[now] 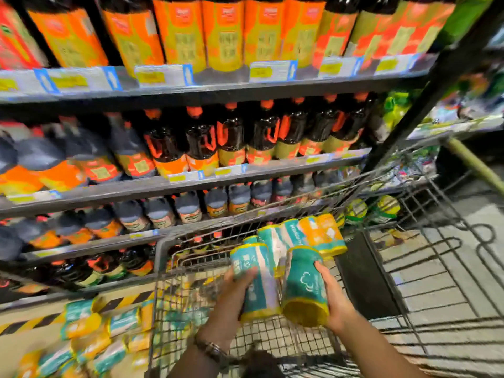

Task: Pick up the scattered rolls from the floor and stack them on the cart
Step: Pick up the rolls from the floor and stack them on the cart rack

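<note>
Two teal rolls in hand, low centre of frame, over the cart basket. Left roll [259, 285] upright-ish, tilted; right roll [305, 285] leaning with its yellow end toward me. They sit just beside each other, possibly touching. Rolls already stacked [302, 236] lie just above them in the picture, inside the cart [163, 268]. More rolls on the floor [90, 339] at lower left, outside the wire side.

Risk, as I judge it: each roll is held from one side only, wrapper looks slick, so one could slip out and drop through to the basket bottom. Setting these down hard could also knock the stack, which looks loosely piled. Frame is blurred, so contact points are uncertain.

Left hand [237, 285] wraps its roll from the left, fingers curled round, wrist bent up, watch on the forearm. Right hand [335, 298] cups its roll from the right, thumb on top, forearm coming in from lower right.
</note>
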`<state>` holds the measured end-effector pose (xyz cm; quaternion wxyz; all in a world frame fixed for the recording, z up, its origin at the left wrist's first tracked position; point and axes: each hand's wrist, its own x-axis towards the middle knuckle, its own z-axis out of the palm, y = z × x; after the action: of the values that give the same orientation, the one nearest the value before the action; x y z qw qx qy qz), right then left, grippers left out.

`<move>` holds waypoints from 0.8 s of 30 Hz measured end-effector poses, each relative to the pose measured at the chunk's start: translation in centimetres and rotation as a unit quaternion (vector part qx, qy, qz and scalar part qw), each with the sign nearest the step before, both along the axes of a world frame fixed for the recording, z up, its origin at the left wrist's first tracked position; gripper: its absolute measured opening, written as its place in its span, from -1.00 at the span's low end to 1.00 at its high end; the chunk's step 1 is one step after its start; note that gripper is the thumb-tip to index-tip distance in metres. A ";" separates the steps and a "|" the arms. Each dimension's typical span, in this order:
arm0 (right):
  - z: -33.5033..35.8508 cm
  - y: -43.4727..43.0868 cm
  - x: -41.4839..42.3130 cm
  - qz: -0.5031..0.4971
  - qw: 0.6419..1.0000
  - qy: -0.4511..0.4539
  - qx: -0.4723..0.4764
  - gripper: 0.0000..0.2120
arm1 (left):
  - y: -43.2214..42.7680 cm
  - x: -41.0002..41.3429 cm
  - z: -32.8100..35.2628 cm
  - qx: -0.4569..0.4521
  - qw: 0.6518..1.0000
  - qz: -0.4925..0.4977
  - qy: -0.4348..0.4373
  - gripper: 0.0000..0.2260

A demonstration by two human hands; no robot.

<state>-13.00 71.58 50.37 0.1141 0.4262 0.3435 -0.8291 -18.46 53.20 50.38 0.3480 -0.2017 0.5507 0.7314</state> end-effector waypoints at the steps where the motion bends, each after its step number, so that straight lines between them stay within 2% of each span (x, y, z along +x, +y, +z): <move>1: -0.6 2.5 -0.6 -0.010 1.000 -0.021 0.015 -0.60 | 2.4 -0.9 -0.5 -0.013 1.000 -0.009 0.007 -0.51; 3: -1.9 6.5 -2.2 -0.016 0.997 -0.042 0.069 -0.59 | 6.9 -2.7 -1.3 -0.039 0.999 -0.018 0.014 -0.62; 6: -3.5 11.4 -5.0 -0.010 0.973 -0.059 0.222 -0.62 | 13.0 -5.4 -3.2 -0.087 0.995 -0.035 0.045 -0.61; 8: -4.8 14.2 -7.3 0.012 0.937 -0.070 0.341 -0.61 | 16.6 -6.9 -5.4 -0.113 0.990 -0.064 0.062 -0.67; 11: -6.8 17.4 -10.8 0.083 0.857 -0.087 0.501 -0.47 | 21.1 -9.0 -8.2 -0.157 0.976 -0.112 0.100 -0.63; 15: -8.9 19.5 -13.1 0.115 0.788 -0.089 0.598 -0.47 | 24.9 -10.6 -9.8 -0.198 0.970 -0.104 0.101 -0.76; 18: -10.6 20.3 -13.3 0.126 0.779 -0.047 0.612 -0.45 | 26.0 -10.4 -10.8 -0.250 0.956 -0.082 0.132 -0.62; 20: -11.4 20.6 -12.8 0.137 0.762 -0.016 0.633 -0.39 | 26.2 -10.0 -11.2 -0.292 0.941 -0.076 0.156 -0.41; 22: -11.5 21.0 -12.7 0.166 0.737 -0.001 0.655 -0.48 | 26.4 -9.6 -11.5 -0.315 0.932 -0.076 0.165 -0.28; 24: -11.6 21.4 -13.1 0.192 0.729 0.011 0.657 -0.63 | 26.6 -9.2 -11.4 -0.331 0.923 -0.086 0.177 -0.29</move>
<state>-26.12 92.97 38.76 -0.0419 0.3106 0.8782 -0.3612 -27.65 79.77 38.93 0.2198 -0.1243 0.8295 0.4981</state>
